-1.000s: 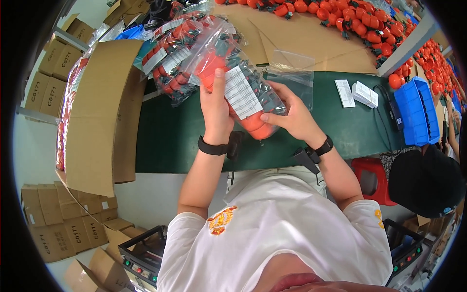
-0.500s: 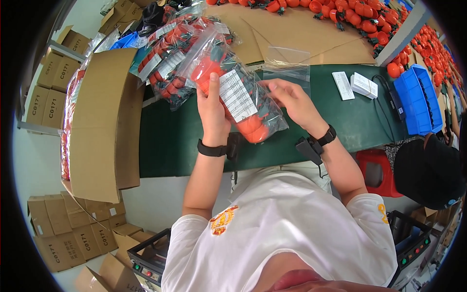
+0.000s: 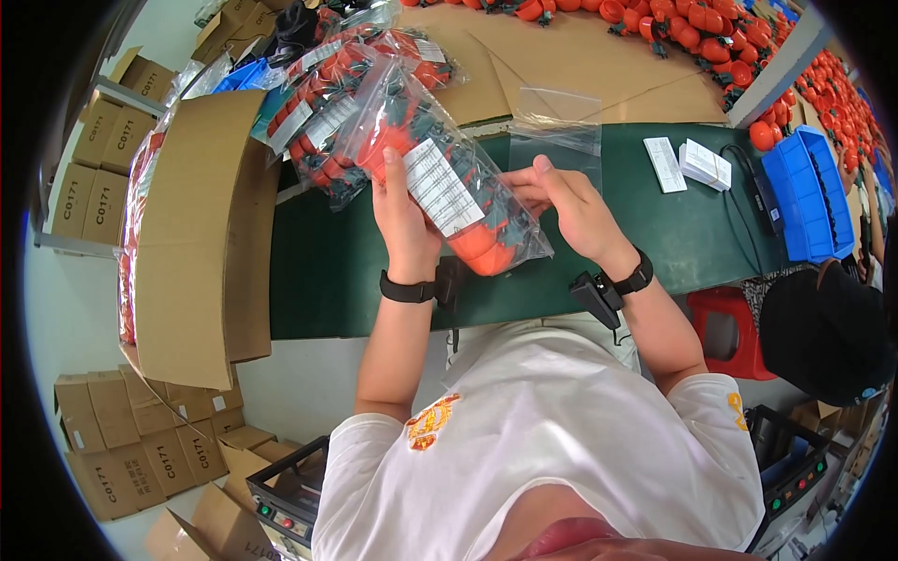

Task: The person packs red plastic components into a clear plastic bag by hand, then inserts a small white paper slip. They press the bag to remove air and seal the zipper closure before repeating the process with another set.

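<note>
My left hand (image 3: 408, 229) is closed on the left side of a clear zip bag (image 3: 486, 248), with the thumb lying over its front. Orange cup-shaped pieces and dark green parts fill the bag, and a white printed label (image 3: 441, 185) shows on its front. The bag is held tilted above the green table. At its right edge is my right hand (image 3: 585, 217), open, thumb raised and fingers stretched toward the plastic; the fingertips reach the bag's side, and whether they press on it I cannot tell. Beyond that hand lies a flat clear zip bag (image 3: 557, 122).
Filled bags (image 3: 323, 122) are piled at the back left beside an open cardboard box (image 3: 192, 234). Two stacks of white paper slips (image 3: 703, 165) and a blue bin (image 3: 806, 192) sit at the right. Loose orange pieces (image 3: 692, 37) cover the far cardboard. A post (image 3: 781, 70) rises at the back right.
The filled bag has tipped slightly, its label shifting left and down a little. My right hand has moved slightly, its thumb now pointing more upward.
</note>
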`<act>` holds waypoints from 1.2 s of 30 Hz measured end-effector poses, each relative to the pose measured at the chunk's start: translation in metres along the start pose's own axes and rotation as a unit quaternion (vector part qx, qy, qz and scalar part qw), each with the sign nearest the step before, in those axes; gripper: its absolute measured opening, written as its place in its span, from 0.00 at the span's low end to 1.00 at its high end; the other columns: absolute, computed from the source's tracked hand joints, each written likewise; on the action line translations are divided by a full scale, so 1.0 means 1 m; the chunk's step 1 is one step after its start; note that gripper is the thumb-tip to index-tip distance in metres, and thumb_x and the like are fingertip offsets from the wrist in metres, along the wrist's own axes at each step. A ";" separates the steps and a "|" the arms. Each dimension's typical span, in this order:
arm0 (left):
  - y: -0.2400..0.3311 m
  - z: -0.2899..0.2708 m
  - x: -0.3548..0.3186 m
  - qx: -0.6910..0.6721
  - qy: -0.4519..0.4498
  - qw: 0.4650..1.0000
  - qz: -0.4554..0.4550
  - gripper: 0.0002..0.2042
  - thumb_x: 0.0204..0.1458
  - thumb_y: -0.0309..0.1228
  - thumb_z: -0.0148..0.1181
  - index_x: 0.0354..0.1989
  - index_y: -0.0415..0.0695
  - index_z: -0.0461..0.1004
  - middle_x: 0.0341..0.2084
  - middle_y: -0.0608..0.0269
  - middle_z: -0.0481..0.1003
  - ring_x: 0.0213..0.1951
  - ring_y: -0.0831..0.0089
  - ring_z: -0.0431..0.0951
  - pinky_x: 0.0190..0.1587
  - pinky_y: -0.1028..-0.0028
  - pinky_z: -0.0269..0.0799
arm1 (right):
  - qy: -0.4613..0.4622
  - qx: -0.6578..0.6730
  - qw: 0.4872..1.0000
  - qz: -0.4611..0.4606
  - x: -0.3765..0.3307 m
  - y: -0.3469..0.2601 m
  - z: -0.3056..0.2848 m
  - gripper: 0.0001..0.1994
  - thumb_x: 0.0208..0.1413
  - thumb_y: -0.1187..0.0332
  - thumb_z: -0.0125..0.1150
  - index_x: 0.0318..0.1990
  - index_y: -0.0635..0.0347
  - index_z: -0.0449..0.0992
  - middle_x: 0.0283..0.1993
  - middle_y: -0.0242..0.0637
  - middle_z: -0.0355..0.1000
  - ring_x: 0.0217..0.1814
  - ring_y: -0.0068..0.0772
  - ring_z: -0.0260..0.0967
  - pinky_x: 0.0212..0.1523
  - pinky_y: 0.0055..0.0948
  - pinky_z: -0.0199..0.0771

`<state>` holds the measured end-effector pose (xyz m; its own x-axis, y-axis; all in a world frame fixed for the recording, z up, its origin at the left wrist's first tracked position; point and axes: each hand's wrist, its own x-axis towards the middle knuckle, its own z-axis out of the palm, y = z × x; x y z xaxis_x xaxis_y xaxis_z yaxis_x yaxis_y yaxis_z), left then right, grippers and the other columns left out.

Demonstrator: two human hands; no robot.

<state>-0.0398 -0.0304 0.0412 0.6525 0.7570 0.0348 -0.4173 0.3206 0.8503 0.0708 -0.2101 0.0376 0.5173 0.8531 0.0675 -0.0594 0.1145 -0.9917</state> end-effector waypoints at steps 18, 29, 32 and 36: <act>0.002 -0.001 -0.024 0.066 -0.019 0.981 0.180 0.28 0.58 0.37 0.66 0.61 0.38 0.60 0.51 0.56 0.73 0.50 0.69 0.77 0.55 0.68 0.71 | 0.108 -0.239 0.955 -0.138 0.009 -0.021 0.017 0.12 0.55 0.65 0.67 0.31 0.68 0.77 0.28 0.40 0.78 0.24 0.30 0.73 0.29 0.27 0.71; -0.007 -0.001 -0.030 0.107 0.008 0.962 0.252 0.32 0.55 0.37 0.69 0.62 0.38 0.59 0.51 0.58 0.72 0.49 0.71 0.74 0.56 0.70 0.69 | 0.088 -0.243 0.963 -0.075 0.008 -0.027 0.013 0.12 0.57 0.65 0.64 0.31 0.67 0.77 0.29 0.39 0.77 0.30 0.29 0.72 0.35 0.30 0.71; -0.002 0.000 -0.029 0.059 -0.009 0.980 0.188 0.28 0.58 0.37 0.66 0.61 0.38 0.60 0.51 0.57 0.72 0.49 0.71 0.75 0.55 0.70 0.70 | 0.071 -0.195 0.976 -0.068 0.010 -0.026 0.011 0.11 0.59 0.64 0.64 0.39 0.66 0.78 0.37 0.36 0.78 0.39 0.24 0.72 0.43 0.27 0.71; -0.002 0.002 -0.031 0.053 -0.026 0.989 0.136 0.24 0.61 0.35 0.62 0.59 0.39 0.61 0.47 0.57 0.75 0.46 0.70 0.77 0.53 0.69 0.72 | 0.034 -0.091 0.991 -0.093 0.012 -0.027 0.010 0.16 0.61 0.62 0.64 0.49 0.65 0.76 0.44 0.34 0.77 0.44 0.23 0.72 0.49 0.27 0.72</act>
<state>-0.0583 -0.0557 0.0395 0.5579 0.7758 0.2947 -0.5146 0.0447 0.8563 0.0698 -0.1983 0.0664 0.5620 0.7888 0.2490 0.1945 0.1666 -0.9667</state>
